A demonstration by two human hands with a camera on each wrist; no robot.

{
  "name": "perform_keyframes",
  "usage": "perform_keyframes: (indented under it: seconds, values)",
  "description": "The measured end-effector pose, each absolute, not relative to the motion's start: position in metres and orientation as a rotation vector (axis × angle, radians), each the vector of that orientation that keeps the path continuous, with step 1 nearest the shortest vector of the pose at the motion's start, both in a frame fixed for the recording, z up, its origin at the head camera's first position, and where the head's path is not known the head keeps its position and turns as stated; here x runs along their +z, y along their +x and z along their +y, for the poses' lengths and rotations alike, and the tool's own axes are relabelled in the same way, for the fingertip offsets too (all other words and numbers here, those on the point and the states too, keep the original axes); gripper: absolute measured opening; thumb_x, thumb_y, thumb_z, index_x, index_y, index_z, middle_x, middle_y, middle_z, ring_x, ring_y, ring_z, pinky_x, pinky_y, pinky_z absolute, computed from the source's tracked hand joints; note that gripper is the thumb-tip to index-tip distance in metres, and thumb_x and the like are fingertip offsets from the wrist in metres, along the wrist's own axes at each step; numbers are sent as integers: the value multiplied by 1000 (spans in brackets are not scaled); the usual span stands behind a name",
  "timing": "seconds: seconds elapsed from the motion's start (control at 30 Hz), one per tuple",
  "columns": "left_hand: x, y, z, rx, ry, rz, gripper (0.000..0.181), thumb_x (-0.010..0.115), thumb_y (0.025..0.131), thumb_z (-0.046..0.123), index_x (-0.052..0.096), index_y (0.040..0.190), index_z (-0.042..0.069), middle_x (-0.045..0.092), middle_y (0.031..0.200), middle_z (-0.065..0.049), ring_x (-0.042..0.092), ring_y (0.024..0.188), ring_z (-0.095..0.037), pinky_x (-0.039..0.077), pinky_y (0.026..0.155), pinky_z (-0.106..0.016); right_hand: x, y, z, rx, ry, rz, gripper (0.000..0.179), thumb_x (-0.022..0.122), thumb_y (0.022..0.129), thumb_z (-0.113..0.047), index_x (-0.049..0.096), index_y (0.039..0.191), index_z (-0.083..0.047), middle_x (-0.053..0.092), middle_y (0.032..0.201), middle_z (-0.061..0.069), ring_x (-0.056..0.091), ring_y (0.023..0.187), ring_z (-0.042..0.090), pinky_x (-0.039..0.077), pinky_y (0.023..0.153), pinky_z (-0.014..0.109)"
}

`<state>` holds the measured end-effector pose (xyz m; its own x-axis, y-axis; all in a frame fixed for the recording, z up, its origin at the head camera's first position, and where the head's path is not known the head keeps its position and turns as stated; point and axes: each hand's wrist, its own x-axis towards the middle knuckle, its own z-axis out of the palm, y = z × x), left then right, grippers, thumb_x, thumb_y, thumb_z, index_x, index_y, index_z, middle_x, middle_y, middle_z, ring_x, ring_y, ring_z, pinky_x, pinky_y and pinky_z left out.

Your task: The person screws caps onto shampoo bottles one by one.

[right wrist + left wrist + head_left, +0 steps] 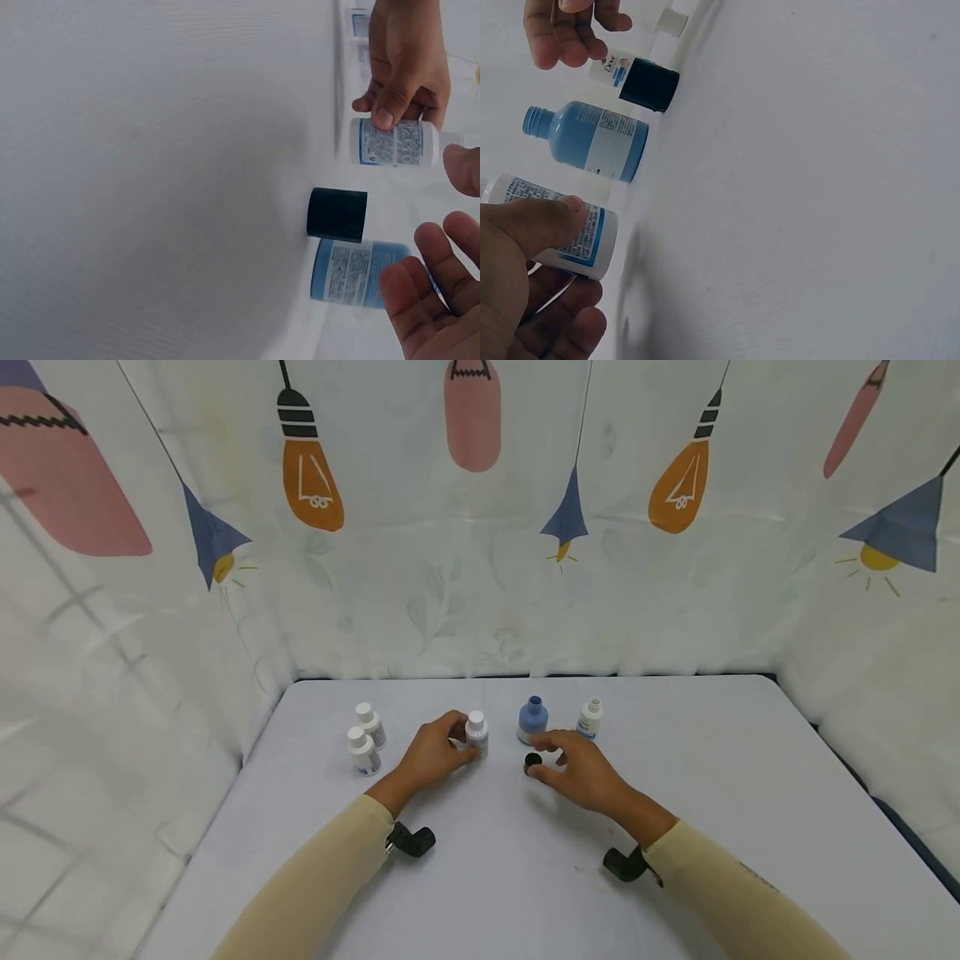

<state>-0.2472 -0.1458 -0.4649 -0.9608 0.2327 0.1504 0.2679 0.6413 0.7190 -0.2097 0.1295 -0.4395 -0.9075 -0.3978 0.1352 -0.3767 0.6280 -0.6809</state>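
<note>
My left hand [450, 750] grips a small white bottle with a white cap [477, 732] that stands on the table; the thumb lies on its label [568, 234]. The same bottle [394, 142] shows in the right wrist view, held by the left hand [405, 67]. My right hand [572, 762] hovers with relaxed, spread fingers [431, 292] just right of a loose black cap [532, 762] [337, 214] [651, 84] and holds nothing. Behind the cap stands an uncapped blue bottle [532, 719] [592, 140] [349, 272].
An uncapped small white bottle [590, 717] [609, 71] stands right of the blue one. Two capped white bottles [370, 724] [363, 752] stand at the left. The grey table [487, 877] is walled by patterned curtains [480, 568] on three sides.
</note>
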Motion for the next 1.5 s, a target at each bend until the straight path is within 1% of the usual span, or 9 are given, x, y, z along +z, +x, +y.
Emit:
perform_keyframes:
  seconds: [0.2, 0.4, 0.63, 0.77, 1.07, 1.27, 1.37, 1.43, 1.5]
  values:
    - [-460, -256, -141, -1240, -368, -2820, 47, 85, 86, 16, 61, 126, 8, 70, 116, -5, 67, 106, -20, 54, 90, -41, -440, -208, 131, -1132, -610, 2804, 51, 81, 91, -25, 63, 136, -10, 67, 128, 6, 62, 107, 22, 53, 86, 37]
    - [-462, -264, -138, -1233, -320, -2829, 47, 84, 87, 15, 61, 127, 7, 69, 119, -7, 67, 109, -22, 52, 96, -42, -443, -206, 131, -1139, -553, 2788, 52, 81, 91, -22, 63, 138, -11, 66, 129, 9, 62, 110, 23, 55, 87, 37]
    - [-465, -272, -133, -1233, -288, -2827, 48, 84, 88, 15, 60, 128, 6, 69, 122, -9, 67, 112, -24, 50, 100, -43, -453, -207, 130, -1149, -460, 2774, 53, 81, 91, -23, 62, 139, -14, 65, 127, 7, 65, 100, 20, 57, 77, 33]
    - [-468, -275, -132, -1236, -264, -2821, 48, 85, 87, 15, 60, 127, 6, 70, 121, -9, 67, 111, -24, 49, 100, -43, -456, -209, 129, -1138, -433, 2781, 54, 82, 90, -24, 62, 139, -15, 65, 125, 5, 65, 96, 18, 57, 74, 30]
    - [-471, -281, -131, -1250, -241, -2828, 49, 84, 87, 16, 60, 129, 5, 70, 122, -10, 67, 111, -24, 50, 100, -44, -460, -211, 127, -1131, -382, 2771, 56, 83, 89, -23, 61, 140, -17, 65, 123, 6, 64, 90, 16, 56, 68, 27]
    - [-472, -281, -131, -1263, -203, -2828, 50, 84, 87, 16, 60, 130, 5, 70, 123, -10, 67, 112, -25, 48, 101, -44, -461, -214, 125, -1117, -390, 2772, 56, 82, 90, -23, 60, 140, -15, 65, 125, 6, 63, 91, 16, 56, 72, 28]
    - [-472, -280, -132, -1260, -186, -2831, 54, 84, 87, 18, 59, 133, 4, 69, 126, -11, 66, 115, -25, 48, 102, -44, -461, -215, 125, -1105, -382, 2782, 55, 82, 90, -23, 60, 139, -15, 65, 124, 6, 63, 92, 16, 56, 74, 29]
    - [-471, -278, -132, -1247, -158, -2826, 55, 85, 87, 19, 58, 132, 3, 68, 126, -12, 66, 115, -26, 49, 100, -44, -461, -215, 124, -1100, -374, 2783, 55, 82, 90, -23, 60, 139, -15, 65, 124, 5, 63, 92, 17, 56, 75, 30]
    - [-470, -273, -133, -1216, -119, -2813, 52, 85, 87, 21, 58, 127, 2, 69, 120, -12, 67, 110, -26, 51, 95, -43, -461, -216, 125, -1092, -376, 2787, 55, 82, 90, -23, 60, 139, -15, 65, 124, 5, 63, 94, 16, 56, 77, 30]
